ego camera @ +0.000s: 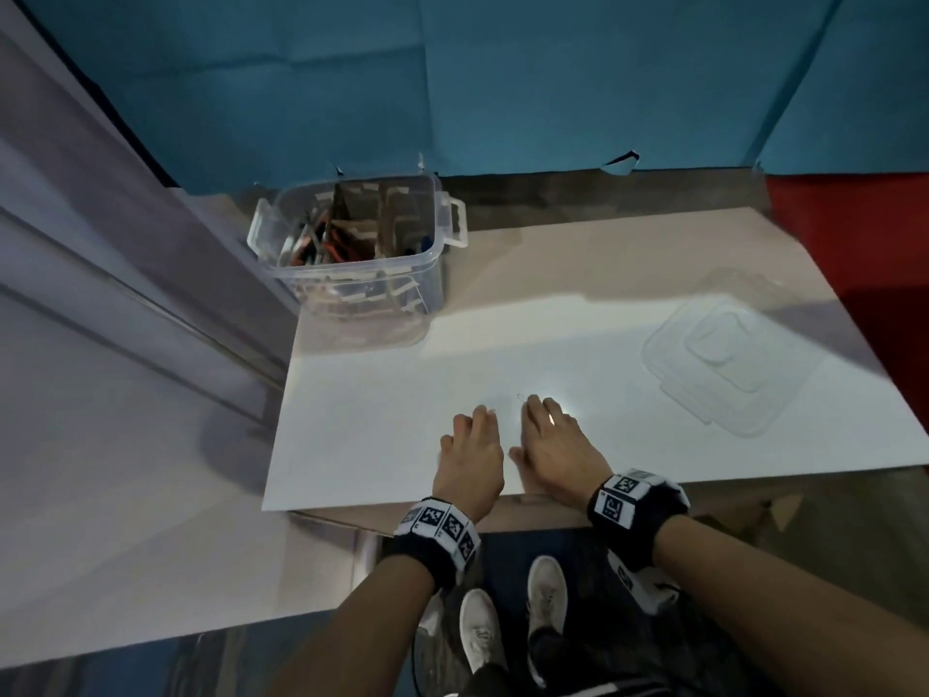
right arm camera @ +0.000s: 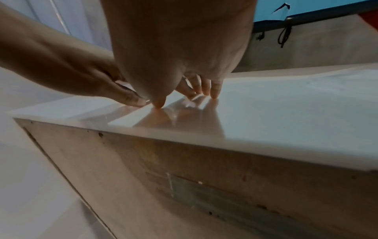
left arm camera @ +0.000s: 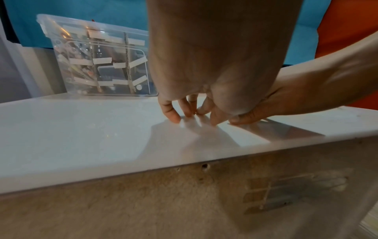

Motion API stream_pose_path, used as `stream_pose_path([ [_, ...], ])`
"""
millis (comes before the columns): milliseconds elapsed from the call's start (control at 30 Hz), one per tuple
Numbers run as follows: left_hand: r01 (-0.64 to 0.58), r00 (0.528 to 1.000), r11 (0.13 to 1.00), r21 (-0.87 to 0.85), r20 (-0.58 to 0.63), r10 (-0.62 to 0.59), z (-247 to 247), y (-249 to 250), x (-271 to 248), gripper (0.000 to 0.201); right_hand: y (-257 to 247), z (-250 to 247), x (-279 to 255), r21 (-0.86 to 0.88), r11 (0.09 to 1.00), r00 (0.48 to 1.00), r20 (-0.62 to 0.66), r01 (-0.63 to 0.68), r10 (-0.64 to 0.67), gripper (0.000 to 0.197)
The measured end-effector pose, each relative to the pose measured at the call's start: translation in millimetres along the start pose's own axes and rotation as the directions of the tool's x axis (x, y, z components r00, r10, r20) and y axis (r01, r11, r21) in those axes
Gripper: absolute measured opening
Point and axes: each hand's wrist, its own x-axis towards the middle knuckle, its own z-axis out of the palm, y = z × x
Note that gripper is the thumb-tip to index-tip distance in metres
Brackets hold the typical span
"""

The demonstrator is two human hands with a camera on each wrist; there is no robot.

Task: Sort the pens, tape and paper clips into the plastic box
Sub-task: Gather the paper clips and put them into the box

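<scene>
Paper clip [ego camera: 521, 396]: thin wire, pale, barely visible vs. the white sheet [ego camera: 377, 420] on the worktop [ego camera: 628, 254]. It lies just past the tips of our right hand [ego camera: 555, 447], touching or nearly touching the index tip; we can't tell which. Its long axis seems to run roughly away from us w/ a slight slant, but it's too small to be sure. A second faint glint [ego camera: 493, 410] sits just beside the fingertips of our left hand [ego camera: 472, 457]; prob. another clip, can't confirm.

The right hand is nearer to the clearer clip, so that hand should take it. Both hands are palm down, side by side, close but apart. Fingers [left arm camera: 174, 113] of the left hand are bent w/ tips on the sheet; in the left wrist view two tips close on something tiny, though whether it's gripped we can't tell. Fingers [right arm camera: 213, 90] of the right hand are also tips-down, fairly straight, nothing visibly pinched.

Plastic box [ego camera: 362, 259] stands well apart, far left corner of the worktop, lid off, w/ taped dividers inside. Pens [ego camera: 314, 241] already fill its left compartment. The clear lid [ego camera: 724, 364] lies flat to the right.

Judgement: clip pickup is the step in hand, sorting near its end. A flat clip on slick sheet prob. needs a nail under the wire or a slide to the edge.
</scene>
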Motion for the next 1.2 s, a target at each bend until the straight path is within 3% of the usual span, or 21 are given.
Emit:
stream_pose_path([
  [167, -0.009, 1.0, 1.0, -0.023, 0.007, 0.009, -5, 1, -2, 0.066, -4, -2, -5, 0.016, 1.0, 0.999, -0.043, -0.01, 0.01, 0.063],
  [300, -0.01, 1.0, 1.0, -0.029, 0.004, 0.011, -4, 0, -4, 0.065, 0, -6, 6, -0.029, 0.999, 1.0, -0.007, 0.017, -0.017, 0.063],
  [633, -0.044, 0.997, 0.999, -0.01, -0.068, 0.043, 1, -1, -3, 0.056, -3, 10, -12, -0.265, 0.953, 0.979, -0.101, 0.145, -0.177, 0.028],
  [767, -0.11, 0.985, 0.993, 0.042, -0.127, 0.114, 8, -1, -12, 0.044, -16, 16, -32, -0.242, 0.952, 0.958, -0.169, 0.186, -0.23, 0.022],
  [933, -0.223, 0.966, 0.973, -0.064, -0.144, 0.213, 32, -9, -43, 0.059, -19, 26, -46, -0.237, 0.943, 0.948, -0.159, 0.235, -0.276, 0.021],
  [1067, -0.266, 0.948, 0.962, -0.066, -0.199, 0.249, 36, -14, -51, 0.06, -19, 23, -49, -0.276, 0.909, 0.914, -0.171, 0.314, -0.368, 0.014],
  [1200, -0.28, 0.934, 0.956, -0.083, -0.256, 0.251, 38, -17, -42, 0.058, -25, 29, -49, -0.292, 0.902, 0.906, -0.188, 0.317, -0.379, 0.013],
])
